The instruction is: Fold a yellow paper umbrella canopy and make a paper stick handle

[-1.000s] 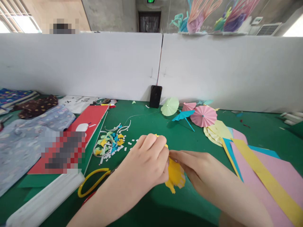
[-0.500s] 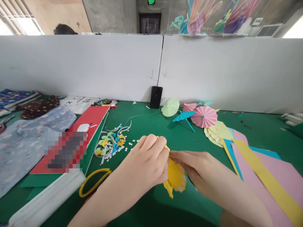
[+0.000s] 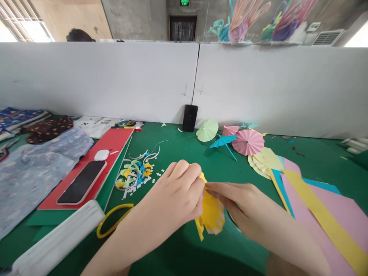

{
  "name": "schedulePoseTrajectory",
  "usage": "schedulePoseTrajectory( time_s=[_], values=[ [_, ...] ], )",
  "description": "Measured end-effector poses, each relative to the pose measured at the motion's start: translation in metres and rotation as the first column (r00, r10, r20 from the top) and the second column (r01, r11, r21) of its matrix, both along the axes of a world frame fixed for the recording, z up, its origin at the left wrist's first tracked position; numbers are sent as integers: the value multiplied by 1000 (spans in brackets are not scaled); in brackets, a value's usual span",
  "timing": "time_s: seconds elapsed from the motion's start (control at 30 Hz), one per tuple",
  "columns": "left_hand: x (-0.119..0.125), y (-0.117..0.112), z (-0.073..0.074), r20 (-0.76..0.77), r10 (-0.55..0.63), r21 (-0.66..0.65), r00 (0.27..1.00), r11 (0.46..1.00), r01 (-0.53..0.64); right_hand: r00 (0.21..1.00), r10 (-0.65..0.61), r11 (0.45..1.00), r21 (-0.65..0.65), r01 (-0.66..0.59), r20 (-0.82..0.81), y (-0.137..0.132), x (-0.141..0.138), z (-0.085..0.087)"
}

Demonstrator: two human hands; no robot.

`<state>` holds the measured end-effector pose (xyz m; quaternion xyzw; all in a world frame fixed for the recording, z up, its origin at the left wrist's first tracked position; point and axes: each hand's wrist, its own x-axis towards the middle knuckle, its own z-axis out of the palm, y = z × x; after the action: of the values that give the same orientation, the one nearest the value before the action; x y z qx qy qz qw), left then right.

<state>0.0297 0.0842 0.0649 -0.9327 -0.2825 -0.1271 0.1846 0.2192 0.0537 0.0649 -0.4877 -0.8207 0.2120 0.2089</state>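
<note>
Both of my hands meet over a yellow pleated paper piece [image 3: 212, 214] with pale patches along its lower edge. My left hand [image 3: 185, 191] is curled into a near fist around its upper left part; the fingertips are hidden. Close against it, my right hand [image 3: 234, 197] pinches the paper's upper right side between thumb and fingers. Beyond my hands stand small paper umbrellas: a light green one [image 3: 207, 130], a blue one [image 3: 223, 141] with its stick showing, and a pink one [image 3: 247, 142].
Paper scraps [image 3: 138, 170] lie left of my hands, near a yellow loop handle [image 3: 100, 230]. A phone [image 3: 83, 182] rests on a red board [image 3: 115, 143]. Coloured paper sheets [image 3: 324, 199] spread at right. A black phone [image 3: 190, 118] leans on the white partition [image 3: 115, 80].
My left hand has shifted slightly up, and the lower left flap of the yellow paper has swung a little to the left. My right hand keeps its place.
</note>
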Motion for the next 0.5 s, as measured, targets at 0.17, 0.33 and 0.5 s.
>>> schedulePoseTrajectory(
  time_s=[0.17,0.33,0.5],
  values=[
    [-14,1,9,197,-22,-177,980,982,58,995,-100,995,-3,100,27,2,4,3],
    [-37,14,21,372,157,-325,915,945,-29,993,-103,994,-31,105,56,3,7,9],
    [-60,54,7,152,498,-518,854,776,-360,995,-97,993,-73,97,7,5,6,9]
  ],
)
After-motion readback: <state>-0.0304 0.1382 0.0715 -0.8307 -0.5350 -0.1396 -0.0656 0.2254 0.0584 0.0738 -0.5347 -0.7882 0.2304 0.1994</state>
